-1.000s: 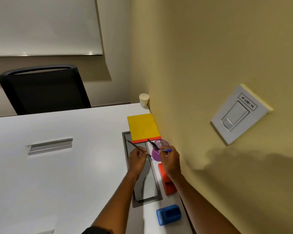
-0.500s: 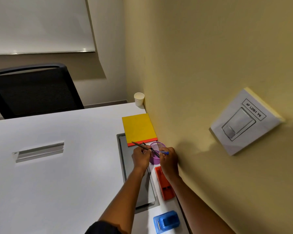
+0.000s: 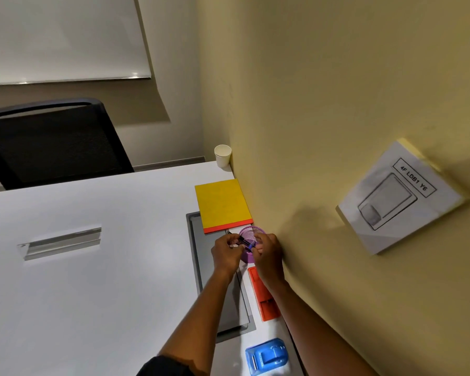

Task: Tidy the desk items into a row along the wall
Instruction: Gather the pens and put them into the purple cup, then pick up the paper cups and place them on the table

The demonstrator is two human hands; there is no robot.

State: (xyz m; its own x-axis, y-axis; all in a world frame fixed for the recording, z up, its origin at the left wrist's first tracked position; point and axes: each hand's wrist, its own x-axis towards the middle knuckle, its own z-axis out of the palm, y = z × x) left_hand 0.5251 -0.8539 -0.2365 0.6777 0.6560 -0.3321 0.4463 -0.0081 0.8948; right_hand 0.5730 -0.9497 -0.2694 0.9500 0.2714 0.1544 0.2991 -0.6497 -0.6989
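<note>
Nearest, at the table's [image 3: 92,294] near right corner, a blue tape dispenser [image 3: 267,355] sits close to the wall [image 3: 310,131]. Beyond it along the right edge lies an orange stapler [image 3: 263,297], beside the grey cable hatch [image 3: 201,267]. Next comes the purple mesh pen cup [image 3: 248,257], against the wall. Above it both hands meet: the left hand [image 3: 225,253] has its grip pinched on a dark pen [image 3: 240,240], and the right hand [image 3: 267,253] has its fingers curled around a blue pen [image 3: 249,246] at the cup's rim. Farther on, a yellow notebook [image 3: 221,204] lies flat by the wall, and a white paper cup [image 3: 223,156] stands at the far right corner.
</note>
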